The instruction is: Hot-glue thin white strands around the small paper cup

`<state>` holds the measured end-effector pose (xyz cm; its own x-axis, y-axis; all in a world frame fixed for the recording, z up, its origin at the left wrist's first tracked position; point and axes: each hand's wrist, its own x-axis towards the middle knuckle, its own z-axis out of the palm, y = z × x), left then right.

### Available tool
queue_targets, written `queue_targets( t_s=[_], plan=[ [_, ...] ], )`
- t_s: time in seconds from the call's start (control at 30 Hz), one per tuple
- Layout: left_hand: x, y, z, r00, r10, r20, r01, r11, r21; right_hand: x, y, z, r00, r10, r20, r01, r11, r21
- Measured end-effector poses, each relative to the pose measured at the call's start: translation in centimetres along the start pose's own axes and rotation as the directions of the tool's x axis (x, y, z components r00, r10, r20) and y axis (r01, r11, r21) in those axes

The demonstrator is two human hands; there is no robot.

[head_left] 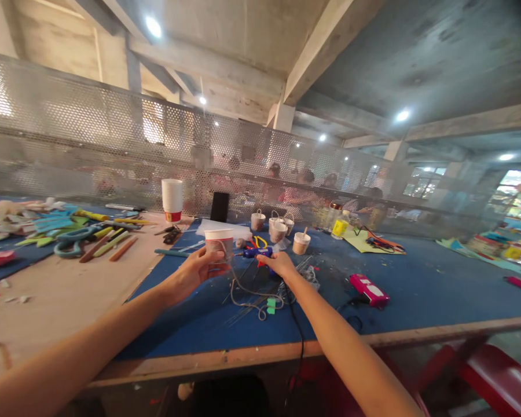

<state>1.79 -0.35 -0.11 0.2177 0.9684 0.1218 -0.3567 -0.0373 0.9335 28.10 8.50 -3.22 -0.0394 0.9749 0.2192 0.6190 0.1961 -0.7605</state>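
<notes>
Cord (260, 309) is trailing off at about 5 o'clock from the paper cup (219, 234) in play, so I'd call this one mid-job. The left hand (200, 269) has its fingers curled around the cup's side, and the right hand (280, 264) is closed around the handle of a blue glue gun (258, 252) at 3 o'clock, nozzle pointing at the cup. Can't tell if the tip is actually touching.

Progress-wise: the cup's upper band is bare white under a reddish rim, and the lower part looks brownish-grey. Too blurry to say how much of that is cord. With that much line loose on the desk (178, 336), I'm guessing a good bit is left.

Containers: around 2 o'clock there's a cluster of greyish-brown cups (278, 232), some with thin loops above the rims. They look pretty much done to me, but no clue what's inside. Further out toward 3 o'clock, a tan-and-white cup (301, 245) has a stick (305, 231) poking out of it. Stack of white cups (172, 197) at 10 o'clock, nested together, seemingly untouched. Yellow-labelled bottle (340, 226) way out between 2 and 3, contents unclear.
</notes>
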Motion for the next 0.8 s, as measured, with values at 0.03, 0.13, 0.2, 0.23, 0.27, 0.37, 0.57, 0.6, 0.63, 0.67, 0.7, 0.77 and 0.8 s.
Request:
queue_targets(
  t_s=[0.03, 0.13, 0.2, 0.23, 0.27, 0.37, 0.57, 0.6, 0.63, 0.67, 0.7, 0.77, 0.8],
  plan=[
    [0.0, 0.0, 0.0, 1.000, -0.002, 0.002, 0.002, 1.000, 0.000, -0.1, -0.1, -0.2, 1.000, -0.020, -0.006, 0.020, 0.998, -0.064],
    [0.1, -0.2, 0.0, 1.000, -0.009, -0.001, 0.009, 1.000, -0.002, -0.6, -0.8, -0.6, 0.999, -0.044, -0.006, 0.041, 0.973, -0.229],
    [0.2, -0.3, 0.0, 1.000, -0.011, -0.001, 0.011, 1.000, 0.001, -1.0, -1.2, -0.8, 1.000, -0.021, 0.003, 0.021, 0.947, -0.320],
    [0.2, -0.3, 0.0, 1.000, -0.014, 0.001, 0.014, 1.000, 0.004, -1.2, -1.4, -0.8, 1.000, 0.002, 0.003, -0.001, 0.934, -0.356],
    [0.1, -0.4, 0.0, 1.000, -0.018, 0.003, 0.018, 1.000, 0.008, -1.3, -1.6, -0.9, 1.000, 0.026, -0.006, -0.027, 0.922, -0.386],
    [0.0, -0.3, 0.1, 1.000, -0.020, 0.004, 0.020, 1.000, 0.022, -1.8, -2.1, -1.0, 0.993, -0.014, -0.117, -0.038, 0.900, -0.434],
    [-0.4, -0.1, 0.6, 0.999, 0.007, -0.052, -0.002, 0.996, 0.093, -3.4, -5.0, 0.6, 0.975, -0.205, 0.081, 0.189, 0.966, 0.175],
    [-0.3, -0.1, 0.7, 0.997, 0.016, -0.076, -0.007, 0.993, 0.117, -3.8, -5.5, 1.2, 0.962, -0.196, 0.192, 0.125, 0.936, 0.328],
    [-0.3, -0.1, 0.7, 0.994, 0.027, -0.102, -0.012, 0.990, 0.140, -4.3, -6.1, 1.7, 0.945, -0.204, 0.258, 0.078, 0.900, 0.428],
    [-0.2, -0.2, 0.7, 0.992, 0.039, -0.124, -0.019, 0.987, 0.160, -4.8, -6.5, 2.2, 0.933, -0.219, 0.284, 0.055, 0.870, 0.490],
    [-0.1, -0.2, 0.7, 0.989, 0.051, -0.138, -0.026, 0.984, 0.176, -5.1, -6.9, 2.6, 0.927, -0.222, 0.302, 0.031, 0.849, 0.528],
    [0.0, -0.3, 0.7, 0.988, 0.066, -0.140, -0.037, 0.980, 0.198, -5.6, -7.4, 3.0, 0.924, -0.194, 0.331, -0.026, 0.829, 0.558],
    [0.0, -0.3, 0.7, 0.988, 0.070, -0.135, -0.041, 0.978, 0.205, -5.6, -7.5, 3.1, 0.926, -0.182, 0.331, -0.038, 0.826, 0.562]
  ],
)
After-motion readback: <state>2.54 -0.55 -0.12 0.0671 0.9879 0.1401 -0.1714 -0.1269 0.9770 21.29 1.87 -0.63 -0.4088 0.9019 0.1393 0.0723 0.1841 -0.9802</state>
